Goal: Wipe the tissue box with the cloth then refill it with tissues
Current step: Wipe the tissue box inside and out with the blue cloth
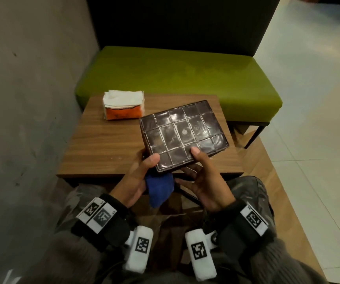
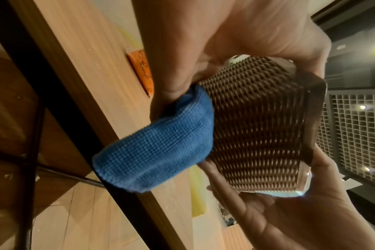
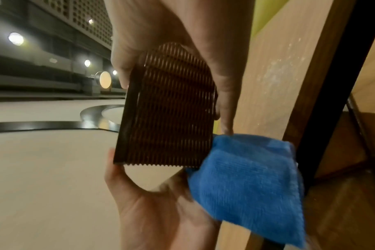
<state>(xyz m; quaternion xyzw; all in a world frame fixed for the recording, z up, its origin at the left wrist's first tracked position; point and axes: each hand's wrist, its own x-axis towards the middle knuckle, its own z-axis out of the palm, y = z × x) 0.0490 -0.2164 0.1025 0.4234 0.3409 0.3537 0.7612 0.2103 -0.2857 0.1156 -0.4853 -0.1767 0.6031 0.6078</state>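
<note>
Brown tissue box overhangs the wooden table's near edge, gripped by left hand, also pinching the blue cloth, and right hand; tissue pack sits well apart. Green bench beyond; pale floor rightward.

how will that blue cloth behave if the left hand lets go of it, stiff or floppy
Probably floppy: the blue cloth sags in a loose fold below the left hand. Its woven waffle texture in the left wrist view suggests it is soft and grippy, not slippery. It likely weighs little, since it hangs from a few fingers that also steady the tissue box.
</note>
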